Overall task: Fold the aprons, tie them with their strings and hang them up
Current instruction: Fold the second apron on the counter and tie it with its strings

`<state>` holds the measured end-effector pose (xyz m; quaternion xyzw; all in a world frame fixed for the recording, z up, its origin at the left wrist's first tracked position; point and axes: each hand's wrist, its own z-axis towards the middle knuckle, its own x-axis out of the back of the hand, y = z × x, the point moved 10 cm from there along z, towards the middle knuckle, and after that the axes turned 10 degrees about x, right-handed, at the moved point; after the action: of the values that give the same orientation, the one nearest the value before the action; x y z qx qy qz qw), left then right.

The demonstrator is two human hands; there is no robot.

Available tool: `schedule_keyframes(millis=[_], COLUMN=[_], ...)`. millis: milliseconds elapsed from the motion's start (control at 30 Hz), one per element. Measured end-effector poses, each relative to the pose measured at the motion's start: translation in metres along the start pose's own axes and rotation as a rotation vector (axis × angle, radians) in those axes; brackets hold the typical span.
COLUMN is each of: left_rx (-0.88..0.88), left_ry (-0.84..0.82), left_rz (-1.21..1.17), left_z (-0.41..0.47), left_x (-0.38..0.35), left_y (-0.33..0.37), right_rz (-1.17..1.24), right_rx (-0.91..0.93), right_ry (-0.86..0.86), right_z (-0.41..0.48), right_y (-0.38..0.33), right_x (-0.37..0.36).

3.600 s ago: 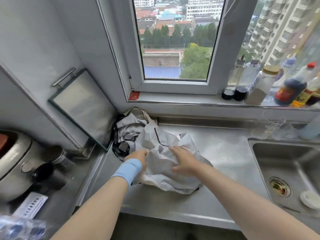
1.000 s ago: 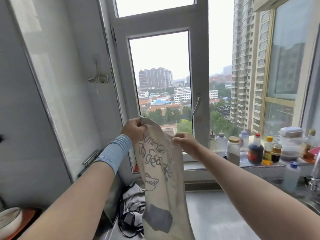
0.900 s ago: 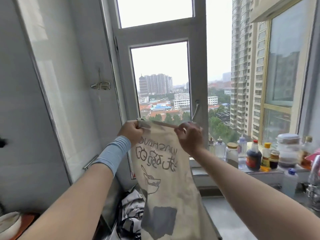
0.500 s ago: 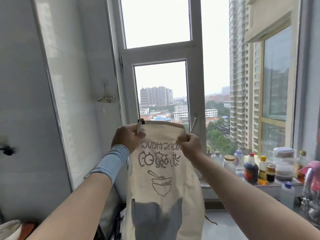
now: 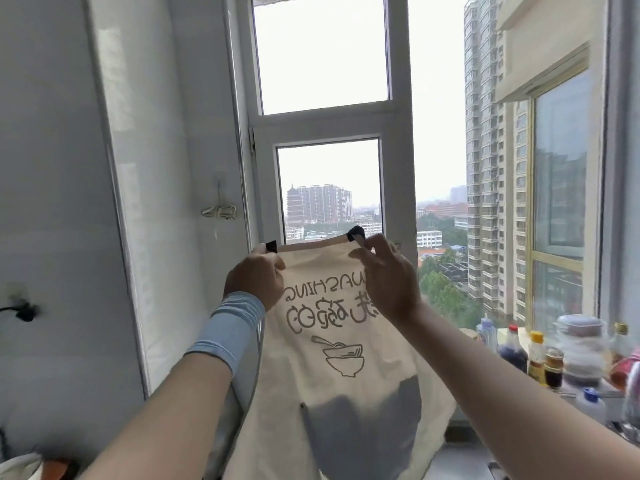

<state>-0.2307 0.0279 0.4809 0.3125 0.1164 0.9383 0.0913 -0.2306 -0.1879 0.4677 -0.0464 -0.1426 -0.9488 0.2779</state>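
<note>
We held the apron (image 5: pixel 298 375) up before the window (image 5: pixel 329 125), left hand (image 5: pixel 254 282) gripping its top left corner, right hand (image 5: pixel 388 282) pinching the top right. Its print read mirrored, its hem was cut off below, and the bottles (image 5: pixel 512 351) at right were blurred.

Two hands, left hand (image 5: pixel 254 278) and right hand (image 5: pixel 388 282), are holding one apron (image 5: pixel 332 341); right of the apron roughly seven bottles (image 5: pixel 513 353) are standing, left of it one hook (image 5: pixel 220 211).
</note>
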Motion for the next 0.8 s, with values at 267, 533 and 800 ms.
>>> schedule_keyframes(millis=[267,533,800], left_rx=[0.228,0.094,-0.107], left_ry=[0.140,0.638,0.721], left_rz=[-0.166,-0.742,-0.473], left_z=[-0.027,-0.065,-0.051], left_x=[-0.003,0.063,0.036], left_y=[-0.001,0.036,0.047], right_rz=[-0.356,-0.226,0.013], right_rx=[-0.090,-0.510,-0.316], right_ry=[-0.186,0.162,0.340], right_z=[-0.030,-0.018,-0.021], right_y=[-0.003,-0.013,0.005], right_x=[0.000,0.080,0.053])
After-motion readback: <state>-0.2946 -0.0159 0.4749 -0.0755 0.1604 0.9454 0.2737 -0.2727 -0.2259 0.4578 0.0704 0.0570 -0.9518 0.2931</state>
